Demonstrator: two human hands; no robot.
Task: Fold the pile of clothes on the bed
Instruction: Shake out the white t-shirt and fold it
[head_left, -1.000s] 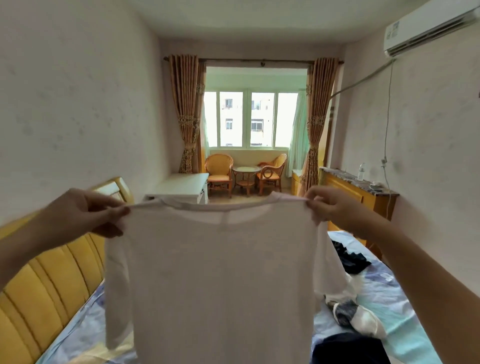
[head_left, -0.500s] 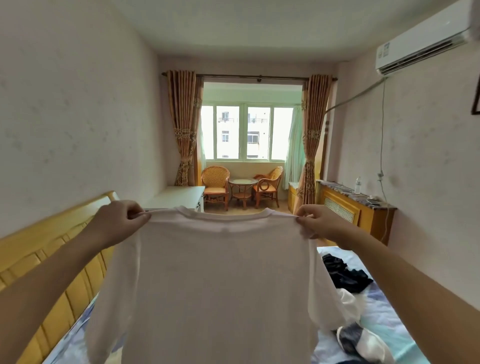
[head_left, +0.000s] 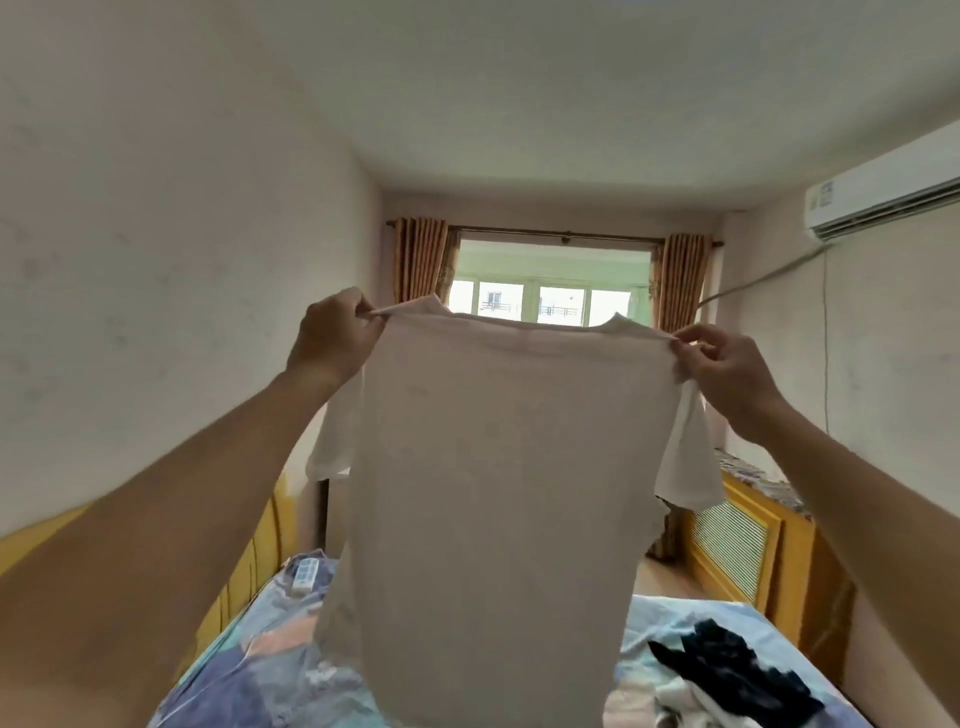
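a plain white short-sleeved t-shirt (head_left: 488, 493) hangs full length above the bed (head_left: 675, 618), spread flat and upright, pinched at both shoulder seams, sleeves drooping at each side. on the bed, right of the shirt's hem, lies a crumpled dark garment (head_left: 737, 670) touching a rumpled white piece (head_left: 675, 701)

Both bare arms stretched forward and raised, left hand (head_left: 332, 338) pinching the left shoulder of a white shirt (head_left: 498, 493), right hand (head_left: 727, 371) pinching the right shoulder, fingers curled, hands well apart
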